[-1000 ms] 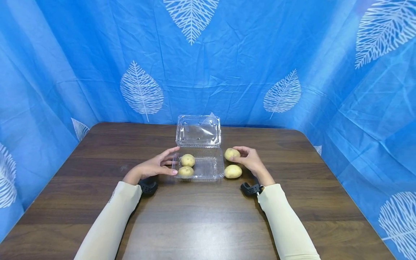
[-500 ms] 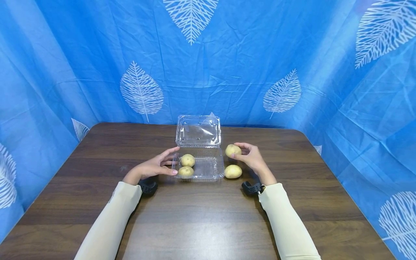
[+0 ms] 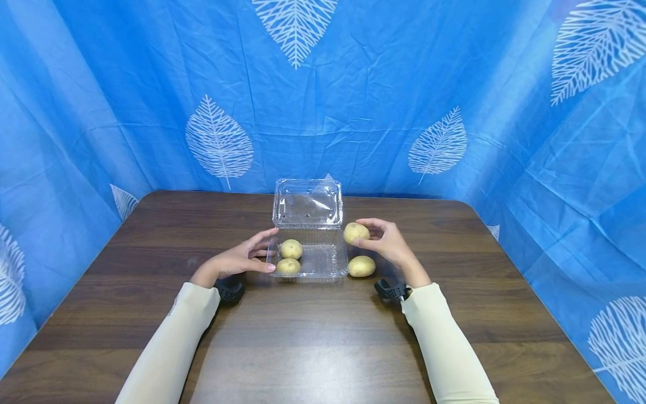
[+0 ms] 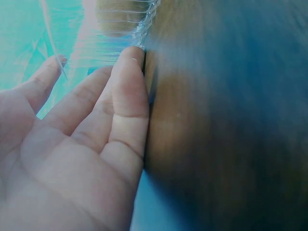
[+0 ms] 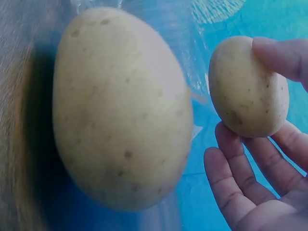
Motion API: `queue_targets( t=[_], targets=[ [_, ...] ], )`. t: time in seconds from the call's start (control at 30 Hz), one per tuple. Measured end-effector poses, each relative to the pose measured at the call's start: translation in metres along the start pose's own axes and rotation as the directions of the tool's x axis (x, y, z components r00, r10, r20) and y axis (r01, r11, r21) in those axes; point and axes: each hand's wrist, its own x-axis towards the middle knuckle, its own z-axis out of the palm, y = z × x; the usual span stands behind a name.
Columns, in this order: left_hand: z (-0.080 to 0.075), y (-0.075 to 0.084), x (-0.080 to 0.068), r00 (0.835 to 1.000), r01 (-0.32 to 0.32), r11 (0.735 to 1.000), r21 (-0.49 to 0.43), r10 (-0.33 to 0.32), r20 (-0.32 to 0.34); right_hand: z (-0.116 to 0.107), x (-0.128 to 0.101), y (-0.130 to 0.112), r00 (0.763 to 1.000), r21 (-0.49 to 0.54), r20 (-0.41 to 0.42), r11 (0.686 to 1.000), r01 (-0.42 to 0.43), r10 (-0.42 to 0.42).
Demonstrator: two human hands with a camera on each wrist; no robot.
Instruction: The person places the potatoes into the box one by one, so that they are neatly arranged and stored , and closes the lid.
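box (image 3: pixel 309 235): clear glossy ribbed plastic | potatoes (image 3: pixel 361 266): matt, speckled yellow skin | table (image 3: pixel 313 331): dark wood grain, slight sheen | curtain (image 3: pixel 353 101): creased blue cloth | sleeves (image 3: pixel 444 342): cream fabric

Open container (image 3: pixel 323 261) at table (image 3: pixel 313 336) centre, lid (image 3: pixel 308 203) standing at 12 o'clock. Two potatoes (image 3: pixel 291 248) (image 3: pixel 288 265) inside, at its 9 o'clock side. Third potato (image 3: pixel 361 266) on table at 3 o'clock; fourth potato (image 3: pixel 355 232) above it.
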Motion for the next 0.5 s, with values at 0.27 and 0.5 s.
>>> queue_targets(
  t=[0.27, 0.5],
  targets=[
    [0.000, 0.000, 0.000, 1.000, 0.002, 1.000, 0.000, -0.002, 0.000, 0.005, -0.001, -0.008, 0.998, -0.023, 0.052, 0.999, 0.045, -0.043],
    [0.000, 0.001, -0.001, 1.000, 0.008, 1.000, -0.004, -0.008, -0.001, 0.011, -0.002, -0.011, 0.992, -0.007, 0.104, 0.998, 0.067, -0.066]
  ],
)
